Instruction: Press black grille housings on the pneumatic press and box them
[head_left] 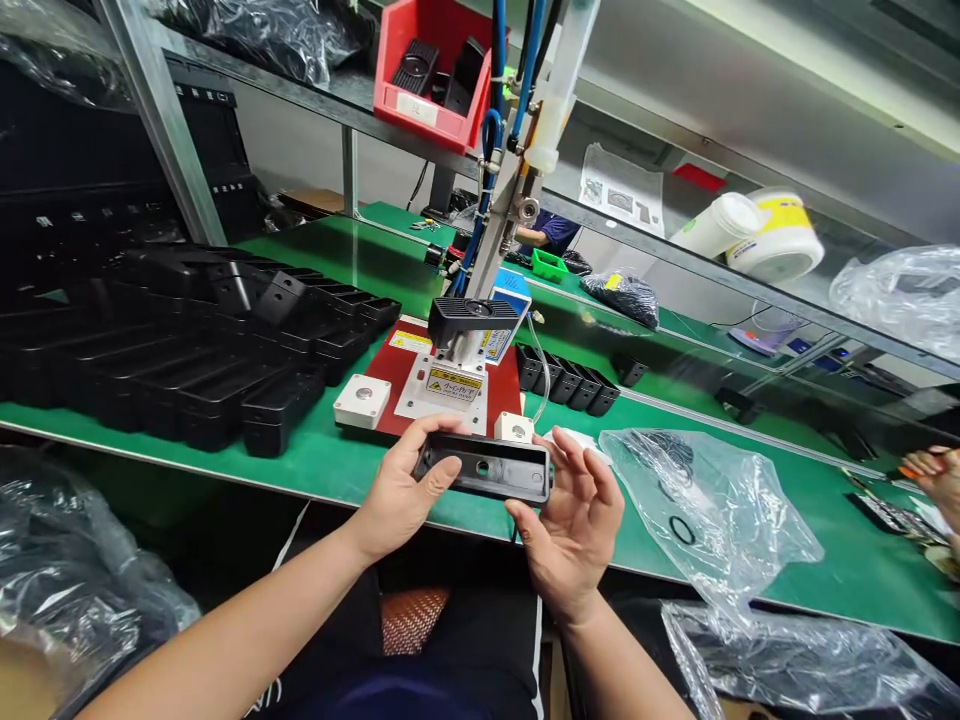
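Observation:
A long black plastic housing (487,468), open side toward me and with a hole in its floor, is held over the bench's front edge. My left hand (409,485) grips its left end, thumb over the near rim. Around the right end curves my right hand (574,520), fingers apart; whether its thumb touches the lower edge I cannot tell. Just beyond stands a small press (457,385) on a red base, with a black slotted part (474,314) at its head. White button boxes (362,400) flank the base.
Many black housings (172,380) cover the bench's left side. Right of me lies a clear bag (720,510) with black rings (681,530). Several black parts (570,382) stand behind the press. A red bin (435,80) sits on the shelf. Another person's hand (934,475) is at far right.

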